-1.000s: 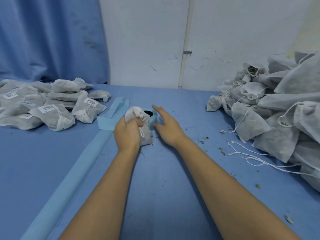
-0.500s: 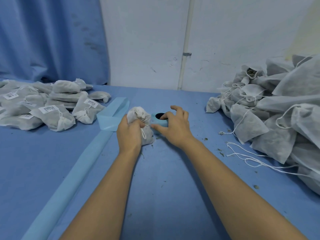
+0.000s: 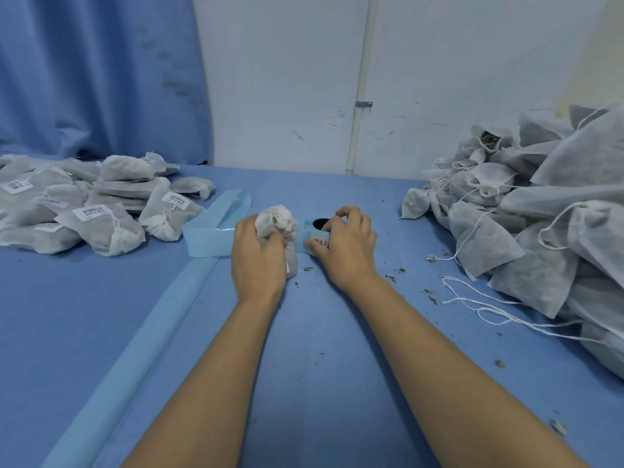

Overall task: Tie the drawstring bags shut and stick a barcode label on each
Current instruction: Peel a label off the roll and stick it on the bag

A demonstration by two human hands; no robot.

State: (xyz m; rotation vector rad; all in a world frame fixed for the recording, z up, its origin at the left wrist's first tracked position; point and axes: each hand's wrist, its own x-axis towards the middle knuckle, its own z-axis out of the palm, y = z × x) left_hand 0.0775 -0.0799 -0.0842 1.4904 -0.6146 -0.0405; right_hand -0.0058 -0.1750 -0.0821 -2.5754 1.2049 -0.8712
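At the centre of the frame, a small white nonwoven drawstring bag (image 3: 277, 221) is gripped by the left hand (image 3: 258, 256); a pale blue label roll (image 3: 317, 238) is pinched by the right hand (image 3: 347, 246), on the blue surface (image 3: 320, 349).

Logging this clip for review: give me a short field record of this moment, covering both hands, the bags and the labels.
Left hand: grips a white drawstring bag by its bunched neck; no label visible on it
Right hand: fingers curled round the label roll, thumb on a white label
Left pile: bags bearing barcode labels
Right pile: unlabelled bags, one open, loose strings
Backing strip: blue, trailing left of the roll
Table: blue, scattered with plant crumbs
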